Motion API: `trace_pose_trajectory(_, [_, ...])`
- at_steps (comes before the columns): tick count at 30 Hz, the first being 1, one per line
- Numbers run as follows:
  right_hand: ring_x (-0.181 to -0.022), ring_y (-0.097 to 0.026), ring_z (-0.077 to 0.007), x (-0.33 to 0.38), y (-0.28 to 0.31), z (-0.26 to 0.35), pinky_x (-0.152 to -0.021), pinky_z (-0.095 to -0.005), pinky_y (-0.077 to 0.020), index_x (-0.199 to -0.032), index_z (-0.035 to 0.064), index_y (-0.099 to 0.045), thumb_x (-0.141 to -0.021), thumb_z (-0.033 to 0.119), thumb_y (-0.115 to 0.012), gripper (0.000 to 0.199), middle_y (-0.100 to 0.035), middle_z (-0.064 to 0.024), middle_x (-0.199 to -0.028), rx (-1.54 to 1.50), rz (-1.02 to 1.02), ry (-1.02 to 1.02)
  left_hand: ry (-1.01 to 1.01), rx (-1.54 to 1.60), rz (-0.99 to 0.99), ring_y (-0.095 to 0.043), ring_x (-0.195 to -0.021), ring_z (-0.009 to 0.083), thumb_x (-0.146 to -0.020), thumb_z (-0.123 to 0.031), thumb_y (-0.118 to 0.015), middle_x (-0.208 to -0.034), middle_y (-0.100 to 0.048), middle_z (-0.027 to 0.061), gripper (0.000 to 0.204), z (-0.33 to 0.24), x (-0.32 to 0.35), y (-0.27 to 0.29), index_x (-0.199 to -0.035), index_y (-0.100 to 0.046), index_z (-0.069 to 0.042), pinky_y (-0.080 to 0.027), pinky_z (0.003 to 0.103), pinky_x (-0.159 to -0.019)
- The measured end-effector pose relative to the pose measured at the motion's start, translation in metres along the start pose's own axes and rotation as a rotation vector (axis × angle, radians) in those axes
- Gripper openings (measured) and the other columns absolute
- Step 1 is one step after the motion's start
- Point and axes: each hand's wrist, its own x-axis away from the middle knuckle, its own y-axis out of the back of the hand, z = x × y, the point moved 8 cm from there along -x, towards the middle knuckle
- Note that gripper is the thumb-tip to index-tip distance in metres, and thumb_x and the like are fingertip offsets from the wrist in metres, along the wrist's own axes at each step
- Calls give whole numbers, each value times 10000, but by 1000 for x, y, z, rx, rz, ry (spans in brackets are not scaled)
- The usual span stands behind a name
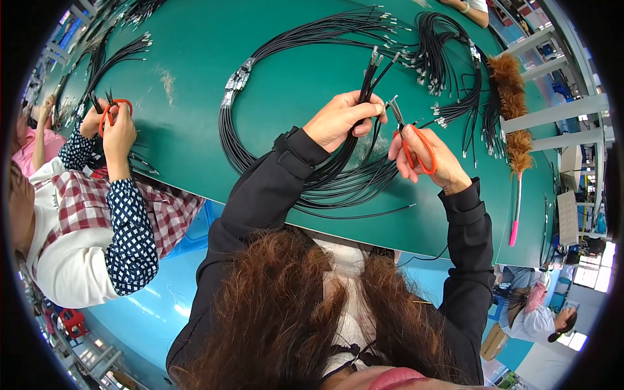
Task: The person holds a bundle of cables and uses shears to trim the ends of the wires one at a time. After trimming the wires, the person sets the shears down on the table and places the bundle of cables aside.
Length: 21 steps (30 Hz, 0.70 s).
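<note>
A bundle of black cables [364, 97] stands pinched in the left hand [339, 119] above the green table [195, 58]. The right hand [426, 156] grips orange-handled scissors [409, 140] just beside it. Cable loops [286, 84] cover the tabletop; a feather duster [513, 117] lies near the right edge. A co-worker's hands [110, 127] work at left. Cable ends are too small to make out.
</note>
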Motion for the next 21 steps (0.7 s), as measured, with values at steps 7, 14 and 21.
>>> trace_pose_trajectory(7, [-366, -436, -97, 5, -2, -2, -371, -201, -336, -761, -26, -563, -974, 493, -312, 614, -539, -65, -497, -29, 98, -5, 9, 6, 7, -399, -567, 49, -904, -150, -560, -894, -598, 58, 109, 1, 1, -1, -959, -554, -55, -326, 185, -522])
trace_pose_trajectory(14, [-348, -440, -88, 0, -1, -2, -382, -190, -349, -722, -4, -588, -967, 480, -368, 585, -547, -61, -487, -75, 85, -12, 7, -20, 6, -396, -569, 48, -906, -140, -552, -896, -599, 58, 96, -1, 1, -2, -954, -553, -57, -323, 186, -520])
trace_pose_trajectory(21, [-334, -438, -81, -5, 0, -3, -357, -191, -336, -704, 0, -581, -957, 477, -409, 567, -540, -57, -472, -98, 49, -8, -1, -28, -4, -395, -566, 47, -907, -135, -549, -894, -599, 59, 90, -1, 0, -1, -954, -552, -59, -319, 188, -514])
